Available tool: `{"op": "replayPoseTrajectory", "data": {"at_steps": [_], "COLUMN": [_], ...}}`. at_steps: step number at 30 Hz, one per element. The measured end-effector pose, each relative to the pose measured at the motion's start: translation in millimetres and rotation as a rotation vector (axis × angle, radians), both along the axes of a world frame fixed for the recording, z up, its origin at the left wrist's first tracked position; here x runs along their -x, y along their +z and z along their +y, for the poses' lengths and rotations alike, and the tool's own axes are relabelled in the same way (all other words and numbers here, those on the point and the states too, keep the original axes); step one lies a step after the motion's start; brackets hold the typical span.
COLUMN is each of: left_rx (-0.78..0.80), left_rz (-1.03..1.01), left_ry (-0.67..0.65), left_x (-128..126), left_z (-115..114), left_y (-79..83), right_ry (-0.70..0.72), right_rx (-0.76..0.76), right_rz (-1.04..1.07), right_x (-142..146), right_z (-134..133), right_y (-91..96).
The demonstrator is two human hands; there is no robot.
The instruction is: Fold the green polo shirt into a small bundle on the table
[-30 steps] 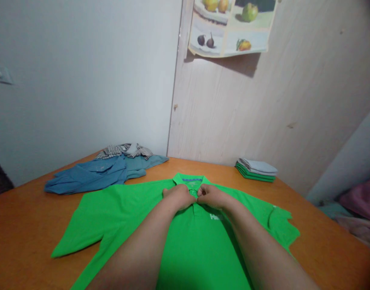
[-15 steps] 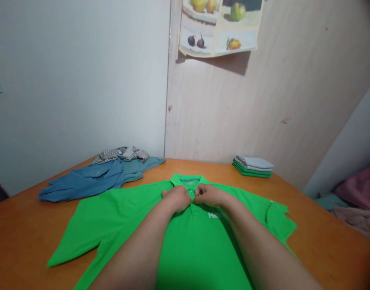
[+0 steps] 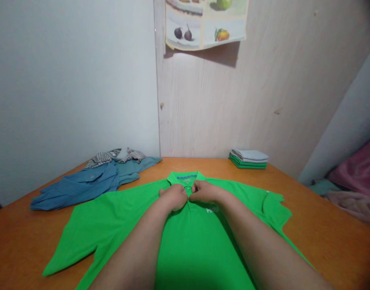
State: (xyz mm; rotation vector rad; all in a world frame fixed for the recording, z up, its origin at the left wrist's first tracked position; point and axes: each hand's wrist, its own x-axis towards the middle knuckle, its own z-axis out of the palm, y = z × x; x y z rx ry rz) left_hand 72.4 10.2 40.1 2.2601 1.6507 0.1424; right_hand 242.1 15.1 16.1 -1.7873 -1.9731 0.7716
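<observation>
One green shirt (image 3: 197, 245) points collar (image 3: 172, 178) forward, long axis seemingly front-to-back.

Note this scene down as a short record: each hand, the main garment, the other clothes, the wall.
Left hand: curled at the placket, fingertips hidden
Right hand: thumb and fingers pinching the placket
Garment: green polo shirt, spread front up on the orange table
Left pile: blue garment, striped cloth, rumpled
Right stack: folded, grey over green
Wall: fruit poster, top cut off
</observation>
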Motion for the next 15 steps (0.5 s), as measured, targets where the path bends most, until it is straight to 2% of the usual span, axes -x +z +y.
{"op": "replayPoseTrajectory", "data": {"at_steps": [15], "left_rx": [-0.025], "left_rz": [0.045], "left_ry": [-0.011], "left_x": [-0.1], "left_z": [-1.7], "left_y": [1.3], "right_ry": [-0.011], "right_rx": [-0.003], "right_rz": [-0.006], "right_x": [1.6], "right_z": [1.2], "right_y": [-0.9]}}
